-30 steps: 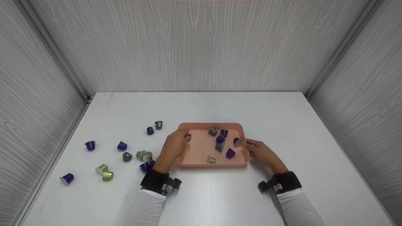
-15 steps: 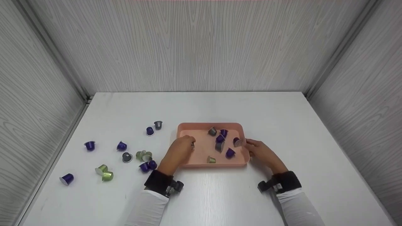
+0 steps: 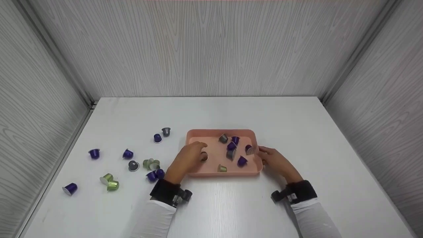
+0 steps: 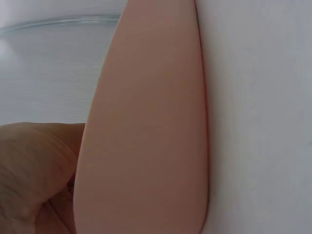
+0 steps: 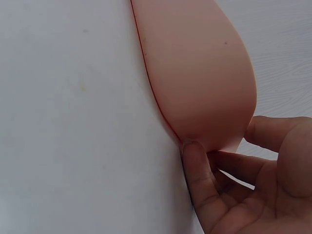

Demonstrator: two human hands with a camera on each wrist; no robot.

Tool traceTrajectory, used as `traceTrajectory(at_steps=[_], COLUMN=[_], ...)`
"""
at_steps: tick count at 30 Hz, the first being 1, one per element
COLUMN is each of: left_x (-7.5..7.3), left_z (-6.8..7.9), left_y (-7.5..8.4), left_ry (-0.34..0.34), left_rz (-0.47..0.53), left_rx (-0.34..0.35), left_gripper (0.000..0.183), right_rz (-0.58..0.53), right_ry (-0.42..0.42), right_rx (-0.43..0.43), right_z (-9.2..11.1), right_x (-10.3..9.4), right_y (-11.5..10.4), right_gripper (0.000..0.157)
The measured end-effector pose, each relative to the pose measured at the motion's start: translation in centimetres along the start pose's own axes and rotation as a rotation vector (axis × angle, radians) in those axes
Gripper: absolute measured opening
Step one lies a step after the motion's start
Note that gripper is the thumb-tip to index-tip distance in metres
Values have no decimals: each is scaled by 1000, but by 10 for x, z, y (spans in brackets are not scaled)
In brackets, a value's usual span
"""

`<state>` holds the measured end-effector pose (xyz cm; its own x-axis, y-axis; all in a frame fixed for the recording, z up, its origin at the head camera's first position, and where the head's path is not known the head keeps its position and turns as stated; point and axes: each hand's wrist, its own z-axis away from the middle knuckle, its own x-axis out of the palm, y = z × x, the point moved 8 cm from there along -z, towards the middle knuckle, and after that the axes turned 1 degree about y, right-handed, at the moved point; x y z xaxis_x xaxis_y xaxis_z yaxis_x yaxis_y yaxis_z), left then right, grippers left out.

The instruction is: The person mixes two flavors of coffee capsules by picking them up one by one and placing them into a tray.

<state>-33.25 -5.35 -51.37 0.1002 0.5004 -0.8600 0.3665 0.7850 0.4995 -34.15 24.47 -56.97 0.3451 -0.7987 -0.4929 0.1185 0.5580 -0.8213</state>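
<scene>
My left hand (image 3: 188, 157) reaches over the left wall of a pink tray (image 3: 198, 173), its index finger and thumb spread apart. Right at the thumb, inside the tray, is a dark coffee capsule (image 3: 204, 156), partly hidden by the hand. In the left wrist view the tray's wall (image 4: 141, 126) covers the fingers. My right hand (image 3: 277, 162) grips the tray's right end; the right wrist view shows its fingers (image 5: 197, 163) on the outer wall. Purple capsules (image 3: 242, 161), grey capsules (image 3: 231, 154) and a green capsule (image 3: 222, 168) lie in the tray's right part.
Several coffee capsules lie loose on the white table left of the tray: purple ones (image 3: 94, 153), green ones (image 3: 113, 185) and grey ones (image 3: 133, 166). A grey capsule (image 3: 166, 132) and a purple capsule (image 3: 158, 138) lie near the tray's far left corner. Wood-grain panels (image 3: 211, 49) enclose the table.
My left hand has moved slightly nearer and right inside the tray; its fingers have parted from the dark capsule they held. The right hand and the tray stay put.
</scene>
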Motion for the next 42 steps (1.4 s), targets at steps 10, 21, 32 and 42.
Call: traceTrajectory(at_steps=[10, 21, 32, 42], left_x=[-20, -33, -32, -41], left_z=[11, 46, 74, 93], left_y=[-13, -22, -58, -91], left_ry=[57, 124, -57, -152], left_rz=[-34, -107, -190, -202], left_rx=[-21, 42, -79, -191], left_gripper=[35, 47, 78, 90], right_rz=[-19, -12, -28, 10], right_ry=[-13, -12, -4, 4], right_rx=[36, 9, -7, 3], right_z=[1, -2, -2, -1], right_x=[4, 4, 6, 6], right_y=[-2, -4, -4, -5], right_gripper=[58, 58, 51, 55])
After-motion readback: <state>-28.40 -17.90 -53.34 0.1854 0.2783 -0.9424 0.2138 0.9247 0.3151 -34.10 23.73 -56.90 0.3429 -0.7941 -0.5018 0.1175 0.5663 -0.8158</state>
